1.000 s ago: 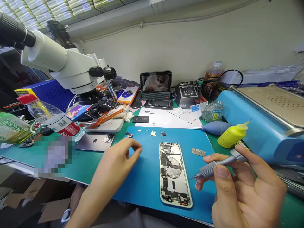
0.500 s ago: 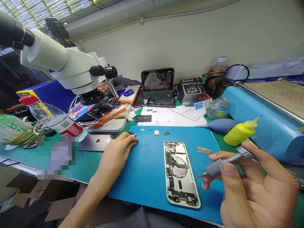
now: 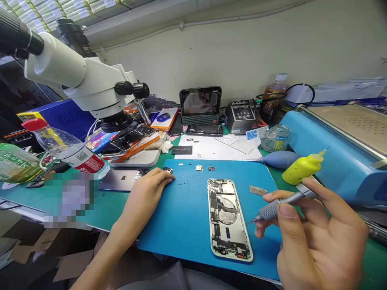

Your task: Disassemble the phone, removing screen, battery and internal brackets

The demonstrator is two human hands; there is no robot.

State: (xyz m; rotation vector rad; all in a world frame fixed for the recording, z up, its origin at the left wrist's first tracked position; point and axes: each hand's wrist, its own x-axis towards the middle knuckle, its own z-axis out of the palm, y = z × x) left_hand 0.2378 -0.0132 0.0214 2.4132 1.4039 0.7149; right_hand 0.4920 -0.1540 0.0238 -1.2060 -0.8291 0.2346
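My right hand (image 3: 320, 237) grips a grey knurled precision screwdriver (image 3: 272, 209) between thumb and fingers. Its thin tip points left, close to the right edge of an opened phone (image 3: 229, 225). That phone lies back-down on the blue mat (image 3: 181, 225), its inside boards and a round coil exposed. My left hand (image 3: 148, 191) rests at the mat's left edge, fingers bent together against a small dark and silver phone part (image 3: 168, 170); its fingertips partly hide how they touch it. Tiny screws, a small silver part (image 3: 198, 167) and a dark part (image 3: 211, 168) lie beyond the phone.
A microscope (image 3: 78, 76) stands at left, by a tilted plastic bottle (image 3: 87, 159). A phone back panel (image 3: 116, 179) lies under it. At right are a yellow squeeze bottle (image 3: 302, 169), a blue air blower (image 3: 281, 159), a glass jar (image 3: 275, 137) and a blue machine (image 3: 332, 161).
My right hand and the screwdriver have shifted slightly left relative to the view. The left hand stays by the small part. The camera view has moved a little.
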